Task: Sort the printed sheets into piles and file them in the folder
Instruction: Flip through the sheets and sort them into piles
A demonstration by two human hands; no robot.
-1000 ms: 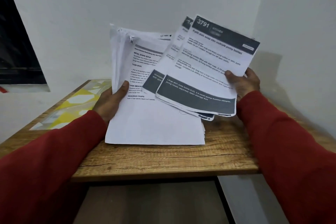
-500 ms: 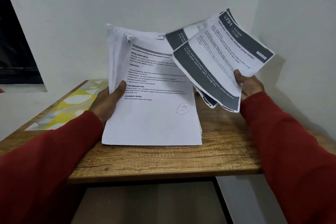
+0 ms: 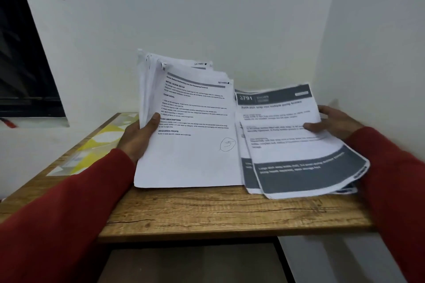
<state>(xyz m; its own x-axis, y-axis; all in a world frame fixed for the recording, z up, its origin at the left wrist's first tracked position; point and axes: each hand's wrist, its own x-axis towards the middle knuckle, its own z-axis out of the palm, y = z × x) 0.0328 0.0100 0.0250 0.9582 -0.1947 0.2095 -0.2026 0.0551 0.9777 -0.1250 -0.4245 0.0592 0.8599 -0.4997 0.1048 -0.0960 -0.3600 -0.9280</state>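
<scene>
The left hand (image 3: 138, 138) gripped a thick stack of printed sheets (image 3: 190, 126) by its left edge, thumb curled over the front page, and the stack stood tilted with its bottom edge resting on the wooden table (image 3: 207, 211) near the middle of the front edge. The front page carried black headings and a circled handwritten mark near its lower right corner. The right hand (image 3: 333, 124) held a thinner bundle of grey-banded sheets (image 3: 294, 145) by its right edge, thumb pressed on the top page, and that bundle lay low over the table's right side, just beside the stack and overlapping its right edge. A yellow and white patterned folder (image 3: 92, 147) lay flat along the table's left edge, behind the left hand. Both arms wore red sleeves (image 3: 57, 202).
</scene>
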